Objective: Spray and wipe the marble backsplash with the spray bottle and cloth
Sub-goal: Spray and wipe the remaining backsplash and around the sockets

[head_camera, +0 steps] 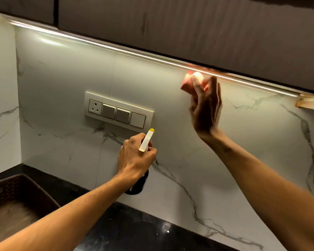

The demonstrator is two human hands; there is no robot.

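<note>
Nearest, a dark woven basket [16,189] sat on the black stone countertop [134,229]. Beyond it, the left hand [134,156] was clamped round the neck of the dark spray bottle with white trigger head and yellow nozzle [146,140]. The bottle was probably light and slick if wet, so the neck seemed the surest hold. Farther up, the right hand [206,109] pinched a soft pink folded cloth [186,84] against the white grey-veined marble backsplash [243,151], just under the lit strip [116,49]. It would likely bunch easily.
</note>
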